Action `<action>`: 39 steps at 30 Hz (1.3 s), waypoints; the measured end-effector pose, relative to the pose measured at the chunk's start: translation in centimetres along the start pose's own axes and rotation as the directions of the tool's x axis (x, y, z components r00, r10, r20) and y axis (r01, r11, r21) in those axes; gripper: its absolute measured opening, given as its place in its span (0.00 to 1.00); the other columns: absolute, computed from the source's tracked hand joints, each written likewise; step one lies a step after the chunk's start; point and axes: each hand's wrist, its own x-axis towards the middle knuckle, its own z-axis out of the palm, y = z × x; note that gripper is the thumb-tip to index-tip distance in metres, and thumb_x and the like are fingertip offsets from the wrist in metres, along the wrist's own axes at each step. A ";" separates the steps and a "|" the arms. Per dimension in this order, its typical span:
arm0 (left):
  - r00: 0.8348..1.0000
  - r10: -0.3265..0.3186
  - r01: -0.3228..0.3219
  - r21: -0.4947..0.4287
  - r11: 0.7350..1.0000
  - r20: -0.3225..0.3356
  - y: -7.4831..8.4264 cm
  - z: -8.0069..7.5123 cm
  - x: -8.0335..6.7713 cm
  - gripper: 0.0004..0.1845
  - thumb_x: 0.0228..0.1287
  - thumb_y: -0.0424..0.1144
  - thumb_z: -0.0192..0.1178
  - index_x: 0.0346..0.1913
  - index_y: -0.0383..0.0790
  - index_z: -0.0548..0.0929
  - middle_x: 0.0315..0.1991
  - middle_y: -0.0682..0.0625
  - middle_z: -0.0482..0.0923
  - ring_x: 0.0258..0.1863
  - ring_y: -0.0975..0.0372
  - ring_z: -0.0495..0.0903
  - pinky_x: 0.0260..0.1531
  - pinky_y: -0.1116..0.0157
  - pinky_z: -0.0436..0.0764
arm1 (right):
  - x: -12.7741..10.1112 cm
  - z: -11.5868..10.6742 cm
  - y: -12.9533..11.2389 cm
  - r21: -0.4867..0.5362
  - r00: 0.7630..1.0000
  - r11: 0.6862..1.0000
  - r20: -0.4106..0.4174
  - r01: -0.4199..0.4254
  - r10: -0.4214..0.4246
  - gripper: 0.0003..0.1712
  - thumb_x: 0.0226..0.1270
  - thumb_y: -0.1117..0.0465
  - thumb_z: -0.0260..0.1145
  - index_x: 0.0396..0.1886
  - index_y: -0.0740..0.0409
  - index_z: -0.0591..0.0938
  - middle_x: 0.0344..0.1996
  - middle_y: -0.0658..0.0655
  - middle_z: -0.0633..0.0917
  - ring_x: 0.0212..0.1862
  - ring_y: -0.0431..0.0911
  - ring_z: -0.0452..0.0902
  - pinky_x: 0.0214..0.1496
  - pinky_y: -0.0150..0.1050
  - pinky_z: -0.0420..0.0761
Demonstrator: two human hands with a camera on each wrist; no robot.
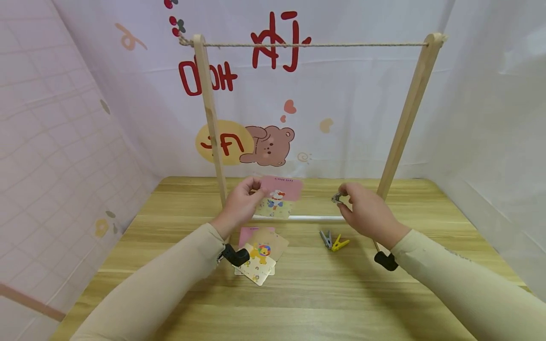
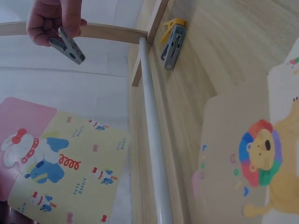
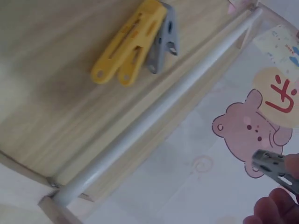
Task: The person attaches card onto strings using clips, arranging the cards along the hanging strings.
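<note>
My left hand pinches a pink and pale yellow card by its upper left edge, raised above the table. A white rabbit is printed on the card, which also shows large in the left wrist view. To the right, my right hand holds a grey clothespin between thumb and fingers; the left wrist view shows this clothespin from the side. On the table below lie a second grey clothespin and a yellow clothespin, side by side. Several cards lie in a loose pile under my left hand, a lion on the top one.
Two wooden posts carry a taut string across the top. A white rod joins them low down. Behind hangs a white cloth printed with a bear and red characters. The wooden table extends toward me.
</note>
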 end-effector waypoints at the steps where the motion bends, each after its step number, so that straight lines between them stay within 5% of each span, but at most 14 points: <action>1: 1.000 0.000 0.000 -0.001 1.000 -0.006 0.0 -0.1 0.1 0.08 0.80 0.46 0.59 0.48 0.46 0.81 0.47 0.50 0.80 0.45 0.56 0.76 0.48 0.60 0.77 | 0.2 0.0 -0.1 0.003 1.000 1.000 -0.009 0.004 -0.004 0.14 0.70 0.66 0.71 0.51 0.61 0.78 0.44 0.61 0.86 0.40 0.52 0.84 0.36 0.46 0.84; 12: 0.996 0.056 -0.062 -0.086 0.994 -0.067 0.7 -1.2 1.1 0.08 0.81 0.43 0.58 0.50 0.42 0.81 0.49 0.47 0.80 0.42 0.57 0.76 0.38 0.65 0.76 | 2.1 -1.1 -2.0 0.072 0.997 0.997 -0.070 0.024 -0.019 0.15 0.70 0.67 0.67 0.54 0.66 0.77 0.48 0.64 0.85 0.44 0.56 0.85 0.37 0.47 0.84; 20: 0.983 0.132 -0.146 -0.108 0.983 -0.124 1.7 -1.8 1.9 0.07 0.82 0.40 0.56 0.49 0.39 0.79 0.48 0.46 0.81 0.46 0.56 0.79 0.44 0.62 0.77 | 3.8 -2.7 -4.0 0.073 0.985 0.994 -0.161 0.081 -0.068 0.14 0.70 0.67 0.70 0.51 0.66 0.78 0.46 0.63 0.87 0.43 0.57 0.86 0.42 0.52 0.86; 28: 0.974 0.148 -0.175 -0.157 0.972 -0.174 2.7 -2.2 2.6 0.09 0.83 0.41 0.55 0.52 0.39 0.79 0.47 0.47 0.79 0.47 0.56 0.78 0.49 0.62 0.78 | 5.3 -4.2 -5.9 0.062 0.955 0.988 -0.270 0.145 -0.123 0.15 0.70 0.67 0.72 0.50 0.64 0.77 0.43 0.62 0.86 0.42 0.55 0.85 0.39 0.50 0.84; 39: 0.939 0.201 -0.261 -0.198 0.945 -0.279 5.6 -2.5 4.1 0.07 0.82 0.35 0.55 0.53 0.34 0.77 0.45 0.47 0.78 0.48 0.56 0.79 0.51 0.65 0.77 | 8.1 -7.0 -8.4 0.016 0.901 0.971 -0.377 0.239 -0.215 0.14 0.68 0.68 0.73 0.48 0.66 0.78 0.43 0.63 0.87 0.42 0.57 0.85 0.41 0.49 0.84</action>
